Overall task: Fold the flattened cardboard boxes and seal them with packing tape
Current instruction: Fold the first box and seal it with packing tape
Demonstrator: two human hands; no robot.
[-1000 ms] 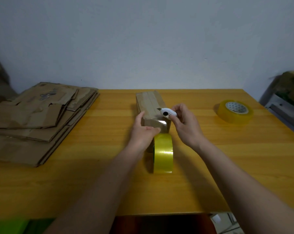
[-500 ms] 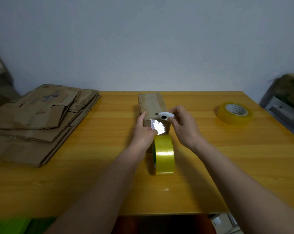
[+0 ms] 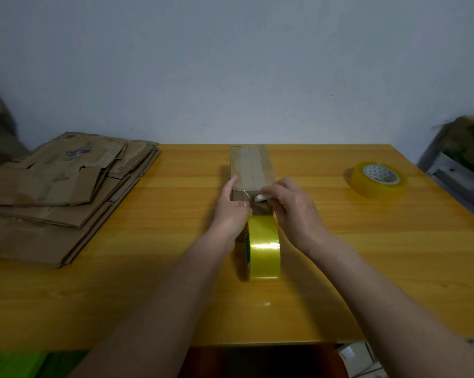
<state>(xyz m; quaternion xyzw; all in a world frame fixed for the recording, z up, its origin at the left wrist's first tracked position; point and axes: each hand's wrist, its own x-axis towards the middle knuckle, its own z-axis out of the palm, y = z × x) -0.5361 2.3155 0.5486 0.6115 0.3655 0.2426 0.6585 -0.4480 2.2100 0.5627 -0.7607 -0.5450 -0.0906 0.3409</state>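
the desk (image 3: pixel 339 268) is honey-yellow wood with darker grain streaks. the folded box (image 3: pixel 250 167) is plain brown cardboard, with a paler glossy strip along its top. the upright tape roll (image 3: pixel 264 246) is shiny yellow with a green rim. the flat tape roll (image 3: pixel 377 184) is amber, its core white with a grey pattern, perhaps print. the flattened boxes (image 3: pixel 56 192) are dull brown with a faint bluish mark. the wall (image 3: pixel 230 64) is pale blue-grey.

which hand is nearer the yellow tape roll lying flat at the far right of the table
Right. The right hand, holding a small white cutter at the cardboard box, lies between the left hand and that flat yellow tape roll.
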